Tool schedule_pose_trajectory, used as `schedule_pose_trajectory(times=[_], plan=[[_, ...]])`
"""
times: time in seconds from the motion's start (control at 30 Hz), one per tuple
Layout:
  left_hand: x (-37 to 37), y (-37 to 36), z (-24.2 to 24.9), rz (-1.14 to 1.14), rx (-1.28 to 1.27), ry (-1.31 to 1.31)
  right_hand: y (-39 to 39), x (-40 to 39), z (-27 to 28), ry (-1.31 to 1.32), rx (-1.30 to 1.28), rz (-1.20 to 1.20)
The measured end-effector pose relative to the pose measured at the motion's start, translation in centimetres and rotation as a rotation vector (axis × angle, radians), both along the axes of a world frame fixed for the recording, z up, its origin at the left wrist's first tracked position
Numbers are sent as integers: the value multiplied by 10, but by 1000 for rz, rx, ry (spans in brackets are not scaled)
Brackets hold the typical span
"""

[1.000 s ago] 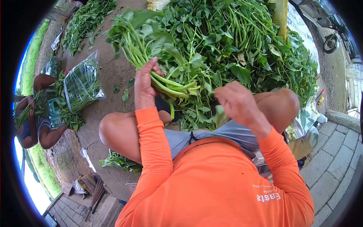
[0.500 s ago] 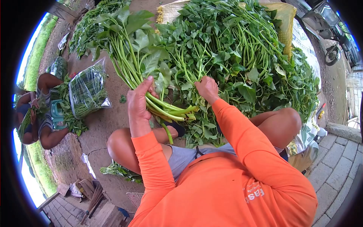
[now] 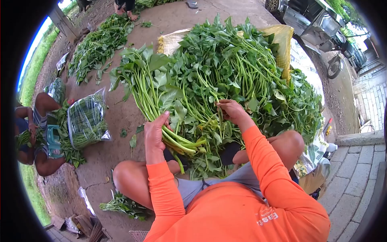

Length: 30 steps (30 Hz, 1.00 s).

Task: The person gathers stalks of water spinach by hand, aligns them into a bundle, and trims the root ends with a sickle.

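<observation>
Right bare hand [image 3: 233, 111] has moved since a second ago, from near right knee [image 3: 293, 146] to large heap of leafy green vegetables [image 3: 250, 72]; fingertips look pinched on thin green stem [image 3: 215, 96]. Left bare hand [image 3: 155, 135] clamped around thick bundle of pale-green, broad-leaved stems [image 3: 147, 97], at heap's left edge. Step appears to be picking from heap; next move likely calls for easing stem free. Bundle looks fresh, leaves fanned, lower ends uneven.

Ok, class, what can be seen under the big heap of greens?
Pale and yellowish sacking pokes out at the far corners of the heap. Its middle hides whatever lies beneath, so that cannot be seen.
</observation>
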State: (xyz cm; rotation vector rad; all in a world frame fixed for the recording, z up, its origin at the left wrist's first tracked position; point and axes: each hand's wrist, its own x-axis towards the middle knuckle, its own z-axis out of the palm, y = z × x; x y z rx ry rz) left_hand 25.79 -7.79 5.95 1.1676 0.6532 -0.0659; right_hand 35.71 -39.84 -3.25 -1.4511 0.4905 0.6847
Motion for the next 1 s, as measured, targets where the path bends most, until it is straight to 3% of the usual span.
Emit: schedule_pose_trajectory(times=[0.13, 0.27, 0.3, 0.53, 0.63, 0.73, 0.8, 0.87, 0.97, 1.0], plan=[[0, -4, -4, -36, -28, -18, -10, -13, 98, -312, 130, 83], [-2, -10, -3, -55, -37, 4, -28, -34, 139, -603, -18, 175], [1, -13, -3, -53, -37, -2, -28, -42, 153, -550, 136, 119], [3, -30, -15, -151, -61, -12, -40, -50, 135, -629, -66, -81], [8, -45, -18, -199, -119, -28, -47, -52, 126, -913, -478, -27], [10, -61, -20, -237, -152, -18, -40, -62, 144, -1042, -1005, 36], [13, -68, -42, -262, -244, -6, -33, -62, 143, -1109, -1220, 40], [14, -75, -60, -284, -335, 5, -20, -60, 144, -1101, -1292, 96], [12, -88, -98, -285, -523, 45, 11, -63, 126, -1168, -1126, 236], [10, -90, -115, -286, -559, 66, 24, -70, 120, -1059, -1007, 353]])
